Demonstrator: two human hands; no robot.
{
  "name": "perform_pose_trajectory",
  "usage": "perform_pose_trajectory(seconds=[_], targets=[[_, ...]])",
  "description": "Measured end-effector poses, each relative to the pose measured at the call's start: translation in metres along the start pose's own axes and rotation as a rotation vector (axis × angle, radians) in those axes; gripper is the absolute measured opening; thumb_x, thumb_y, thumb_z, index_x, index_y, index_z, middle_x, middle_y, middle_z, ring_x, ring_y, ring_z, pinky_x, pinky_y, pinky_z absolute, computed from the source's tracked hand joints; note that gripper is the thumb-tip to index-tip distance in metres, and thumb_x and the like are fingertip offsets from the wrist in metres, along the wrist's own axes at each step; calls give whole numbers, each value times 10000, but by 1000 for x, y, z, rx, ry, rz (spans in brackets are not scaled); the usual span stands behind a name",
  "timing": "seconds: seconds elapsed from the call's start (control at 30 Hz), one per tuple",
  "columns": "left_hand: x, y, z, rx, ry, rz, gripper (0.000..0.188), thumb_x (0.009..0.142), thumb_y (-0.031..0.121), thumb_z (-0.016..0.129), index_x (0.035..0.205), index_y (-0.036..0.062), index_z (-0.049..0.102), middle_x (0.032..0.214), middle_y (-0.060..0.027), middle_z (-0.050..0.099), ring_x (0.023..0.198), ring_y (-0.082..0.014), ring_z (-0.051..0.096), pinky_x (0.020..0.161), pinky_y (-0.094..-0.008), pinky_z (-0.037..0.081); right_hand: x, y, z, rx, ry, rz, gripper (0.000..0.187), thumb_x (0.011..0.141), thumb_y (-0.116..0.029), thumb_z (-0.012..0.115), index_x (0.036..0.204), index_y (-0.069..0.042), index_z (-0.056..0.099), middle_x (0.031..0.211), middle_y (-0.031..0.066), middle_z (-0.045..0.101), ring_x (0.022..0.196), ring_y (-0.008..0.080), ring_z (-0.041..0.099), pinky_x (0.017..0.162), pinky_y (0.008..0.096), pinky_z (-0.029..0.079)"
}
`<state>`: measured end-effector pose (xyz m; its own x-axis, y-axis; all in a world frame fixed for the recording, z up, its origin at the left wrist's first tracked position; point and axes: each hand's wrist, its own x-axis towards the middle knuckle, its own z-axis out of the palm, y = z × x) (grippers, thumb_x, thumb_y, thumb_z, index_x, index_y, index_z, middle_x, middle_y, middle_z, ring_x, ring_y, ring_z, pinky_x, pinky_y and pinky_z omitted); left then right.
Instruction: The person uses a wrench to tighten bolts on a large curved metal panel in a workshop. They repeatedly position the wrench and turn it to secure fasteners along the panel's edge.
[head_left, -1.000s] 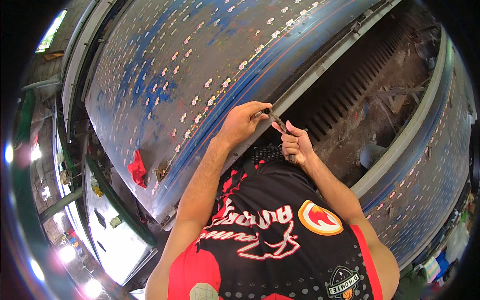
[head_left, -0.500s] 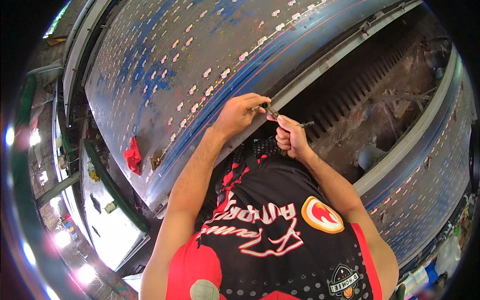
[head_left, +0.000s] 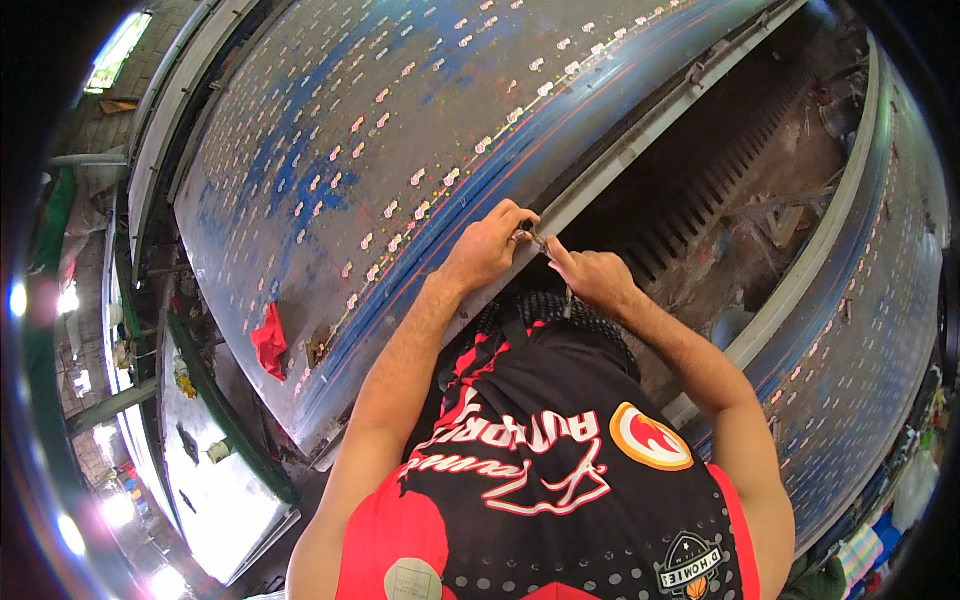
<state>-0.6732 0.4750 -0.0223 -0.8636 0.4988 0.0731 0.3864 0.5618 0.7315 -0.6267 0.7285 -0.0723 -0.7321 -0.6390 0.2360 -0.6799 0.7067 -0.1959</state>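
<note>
Both hands meet in front of my chest, over the metal rail at the long printing table's edge. My left hand (head_left: 490, 245) is closed, its thumb and fingers pinching one end of a small metal fitting (head_left: 538, 243) with a dark part. My right hand (head_left: 592, 278) grips the other end between thumb and forefinger, its back turned upward. A thin piece hangs below the right hand near the shirt; I cannot tell whether it belongs to the fitting. The fingers hide much of the fitting, so its exact kind is unclear.
The long table (head_left: 330, 120) carries rows of small printed motifs and blue stains. A red cloth (head_left: 268, 342) lies near its front corner. Beyond the metal rail (head_left: 640, 140) is a dark gap with a slatted row and debris. Another printed table (head_left: 850, 380) stands at right.
My right hand has turned from an upright fist to back-up, and the dark rod end sticking out beside it is out of sight. The left hand still pinches the fitting.
</note>
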Motion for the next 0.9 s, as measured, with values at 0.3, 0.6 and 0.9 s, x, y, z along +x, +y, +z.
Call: perform_pose_trajectory(seconds=[0.3, 0.6, 0.9], targets=[[5, 4, -5, -41, -67, -50, 236, 998, 112, 657, 1234, 112, 662, 1129, -144, 608, 1000, -418, 666, 823, -513, 536, -8, -13, -7, 5, 86, 80, 454, 1020, -305, 734, 1419, -106, 653, 726, 10, 637, 620, 168, 651, 551, 374, 500], [11, 1, -7, -42, -95, -43, 220, 1007, 131, 648, 1222, 87, 659, 1149, -150, 639, 1021, -432, 682, 851, -521, 554, -133, 3, -20, 1129, 101, 1080, 273, 1076, -290, 702, 1264, -94, 735, 742, -41, 599, 587, 50, 501, 520, 275, 382], [29, 8, -13, -136, 39, 1, 152, 1025, 138, 688, 1134, 33, 696, 1048, -179, 666, 987, -384, 675, 860, -461, 528, -26, -42, -26, 1820, 58, 1114, 325, 1139, -344, 597, 1344, -112, 696, 666, -118, 350, 525, 16, 282, 480, 225, 192]])
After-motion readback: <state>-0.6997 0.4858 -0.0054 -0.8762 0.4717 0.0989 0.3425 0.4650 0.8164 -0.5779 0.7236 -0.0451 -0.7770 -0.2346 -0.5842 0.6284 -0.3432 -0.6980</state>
